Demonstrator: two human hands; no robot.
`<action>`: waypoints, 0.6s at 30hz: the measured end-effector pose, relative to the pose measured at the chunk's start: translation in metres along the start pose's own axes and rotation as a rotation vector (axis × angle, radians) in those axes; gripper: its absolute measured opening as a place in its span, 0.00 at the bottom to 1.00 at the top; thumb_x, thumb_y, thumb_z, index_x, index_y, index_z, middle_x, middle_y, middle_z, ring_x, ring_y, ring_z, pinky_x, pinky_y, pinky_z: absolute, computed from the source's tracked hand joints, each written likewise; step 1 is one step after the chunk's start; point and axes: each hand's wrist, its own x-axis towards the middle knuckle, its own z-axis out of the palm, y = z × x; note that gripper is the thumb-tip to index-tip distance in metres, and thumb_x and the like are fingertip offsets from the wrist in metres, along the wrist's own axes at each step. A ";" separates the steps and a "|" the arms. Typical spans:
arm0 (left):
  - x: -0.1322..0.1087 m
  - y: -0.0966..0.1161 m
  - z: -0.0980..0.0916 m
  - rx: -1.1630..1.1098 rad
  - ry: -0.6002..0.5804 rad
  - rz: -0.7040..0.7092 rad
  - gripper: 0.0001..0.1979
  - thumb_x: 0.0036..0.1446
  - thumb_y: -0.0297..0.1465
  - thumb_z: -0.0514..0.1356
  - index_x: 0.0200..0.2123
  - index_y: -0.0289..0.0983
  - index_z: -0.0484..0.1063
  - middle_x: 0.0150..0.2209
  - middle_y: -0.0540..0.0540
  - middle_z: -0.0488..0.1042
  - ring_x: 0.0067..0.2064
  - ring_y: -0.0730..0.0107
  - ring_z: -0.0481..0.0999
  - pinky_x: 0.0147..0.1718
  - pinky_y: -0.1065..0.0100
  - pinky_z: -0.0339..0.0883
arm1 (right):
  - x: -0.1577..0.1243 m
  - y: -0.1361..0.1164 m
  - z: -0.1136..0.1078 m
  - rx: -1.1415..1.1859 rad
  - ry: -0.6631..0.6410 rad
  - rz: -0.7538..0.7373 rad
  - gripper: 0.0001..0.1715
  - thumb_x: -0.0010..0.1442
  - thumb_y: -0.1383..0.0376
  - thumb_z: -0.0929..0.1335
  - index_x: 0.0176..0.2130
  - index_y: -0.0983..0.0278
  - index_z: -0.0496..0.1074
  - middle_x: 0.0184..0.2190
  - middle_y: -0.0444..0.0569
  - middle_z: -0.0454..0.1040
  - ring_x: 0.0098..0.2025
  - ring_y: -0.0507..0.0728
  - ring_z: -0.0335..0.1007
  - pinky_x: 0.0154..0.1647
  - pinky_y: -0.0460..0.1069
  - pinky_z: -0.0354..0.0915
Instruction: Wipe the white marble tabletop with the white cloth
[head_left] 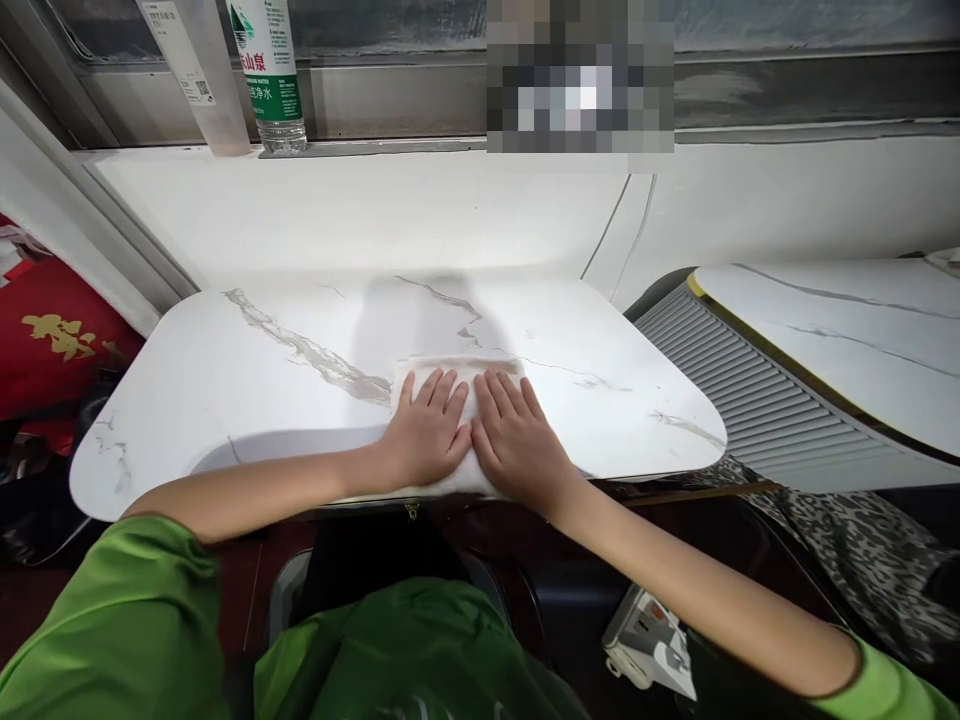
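A white cloth (pixel 480 478) lies flat on the white marble-patterned tabletop (pixel 285 400), close to its front edge. Both my hands rest side by side on it, palms down. My left hand (pixel 429 430) has its fingers stretched out and slightly spread over the cloth. Beside it, my right hand (pixel 521 438) lies flat too, fingers extended, with the thumbs almost touching. A brownish mark shows along the far edge of the cloth, just past my fingertips. The palms hide the middle of the cloth.
On the window ledge stand a clear cup-like container (pixel 199 80) and a green-labelled water bottle (pixel 270 95). Thin cables (pixel 606 238) hang down the white wall. To the right is a second marble-patterned top (pixel 847 330) with ribbed siding. A red bag (pixel 67 330) sits at the left.
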 end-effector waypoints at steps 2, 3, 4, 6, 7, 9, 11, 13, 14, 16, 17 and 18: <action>-0.013 0.001 -0.001 0.000 -0.011 -0.020 0.29 0.71 0.36 0.44 0.71 0.30 0.55 0.74 0.35 0.50 0.75 0.52 0.46 0.73 0.41 0.39 | -0.004 -0.009 -0.004 0.045 -0.033 0.003 0.38 0.69 0.61 0.52 0.68 0.81 0.60 0.69 0.69 0.60 0.72 0.72 0.52 0.72 0.68 0.52; -0.017 0.000 -0.002 -0.004 -0.019 -0.033 0.29 0.71 0.36 0.44 0.71 0.31 0.55 0.74 0.36 0.50 0.76 0.54 0.46 0.73 0.42 0.38 | -0.003 -0.011 -0.005 0.072 -0.055 0.000 0.38 0.68 0.60 0.53 0.68 0.81 0.60 0.69 0.68 0.59 0.73 0.72 0.52 0.72 0.68 0.53; -0.020 0.000 -0.003 -0.008 -0.026 -0.045 0.30 0.71 0.35 0.44 0.72 0.32 0.54 0.74 0.37 0.50 0.76 0.55 0.46 0.73 0.43 0.38 | -0.001 -0.013 -0.006 0.099 -0.074 -0.008 0.39 0.67 0.60 0.53 0.68 0.80 0.60 0.69 0.68 0.58 0.73 0.71 0.51 0.73 0.68 0.52; -0.021 -0.003 -0.006 -0.016 -0.037 -0.070 0.30 0.70 0.34 0.44 0.72 0.34 0.54 0.74 0.38 0.50 0.76 0.56 0.46 0.73 0.43 0.38 | 0.006 -0.014 -0.007 0.147 -0.094 -0.035 0.39 0.66 0.61 0.54 0.69 0.79 0.60 0.70 0.65 0.57 0.74 0.69 0.50 0.73 0.67 0.52; -0.020 -0.005 -0.007 -0.018 -0.039 -0.084 0.30 0.70 0.34 0.44 0.72 0.35 0.54 0.74 0.39 0.49 0.76 0.57 0.45 0.73 0.43 0.38 | 0.011 -0.013 -0.006 0.164 -0.095 -0.051 0.39 0.66 0.62 0.54 0.69 0.78 0.59 0.70 0.64 0.57 0.74 0.68 0.50 0.74 0.66 0.51; -0.016 -0.008 -0.009 -0.016 -0.039 -0.112 0.30 0.69 0.33 0.44 0.72 0.33 0.54 0.74 0.38 0.50 0.76 0.56 0.45 0.73 0.43 0.37 | 0.020 -0.013 -0.004 0.181 -0.087 -0.073 0.38 0.66 0.62 0.54 0.69 0.76 0.59 0.70 0.61 0.57 0.74 0.66 0.49 0.74 0.65 0.51; -0.011 -0.013 -0.011 -0.009 -0.031 -0.136 0.30 0.69 0.32 0.44 0.71 0.31 0.55 0.74 0.37 0.50 0.76 0.55 0.44 0.74 0.44 0.36 | 0.030 -0.013 0.000 0.190 -0.081 -0.079 0.38 0.66 0.62 0.54 0.69 0.75 0.60 0.71 0.60 0.57 0.74 0.65 0.50 0.75 0.64 0.50; -0.004 -0.021 -0.012 -0.005 -0.015 -0.155 0.30 0.69 0.32 0.44 0.71 0.30 0.55 0.74 0.37 0.50 0.76 0.55 0.45 0.74 0.45 0.36 | 0.041 -0.012 0.005 0.196 -0.079 -0.075 0.37 0.67 0.62 0.54 0.69 0.75 0.60 0.71 0.60 0.57 0.74 0.64 0.50 0.75 0.63 0.49; 0.001 -0.026 -0.012 -0.005 -0.009 -0.164 0.29 0.69 0.32 0.44 0.71 0.30 0.56 0.74 0.37 0.50 0.76 0.56 0.45 0.74 0.46 0.36 | 0.048 -0.012 0.007 0.198 -0.079 -0.069 0.37 0.67 0.63 0.54 0.69 0.75 0.60 0.71 0.60 0.57 0.74 0.64 0.50 0.75 0.63 0.49; 0.012 -0.039 -0.014 -0.008 -0.004 -0.182 0.29 0.69 0.31 0.43 0.71 0.31 0.55 0.74 0.38 0.51 0.76 0.57 0.46 0.74 0.47 0.36 | 0.067 -0.011 0.013 0.200 -0.083 -0.056 0.36 0.67 0.63 0.54 0.69 0.75 0.61 0.71 0.60 0.57 0.74 0.64 0.51 0.75 0.62 0.49; 0.020 -0.047 -0.015 -0.010 -0.002 -0.189 0.28 0.70 0.31 0.43 0.71 0.31 0.55 0.74 0.38 0.51 0.76 0.57 0.46 0.74 0.48 0.36 | 0.078 -0.009 0.016 0.200 -0.090 -0.048 0.36 0.67 0.64 0.53 0.69 0.76 0.61 0.71 0.61 0.57 0.74 0.64 0.51 0.75 0.62 0.48; 0.029 -0.056 -0.016 -0.012 0.000 -0.192 0.28 0.70 0.31 0.42 0.71 0.31 0.55 0.74 0.39 0.51 0.76 0.57 0.46 0.74 0.48 0.36 | 0.091 -0.008 0.019 0.198 -0.101 -0.038 0.36 0.67 0.64 0.53 0.69 0.77 0.60 0.71 0.61 0.57 0.74 0.65 0.51 0.75 0.62 0.48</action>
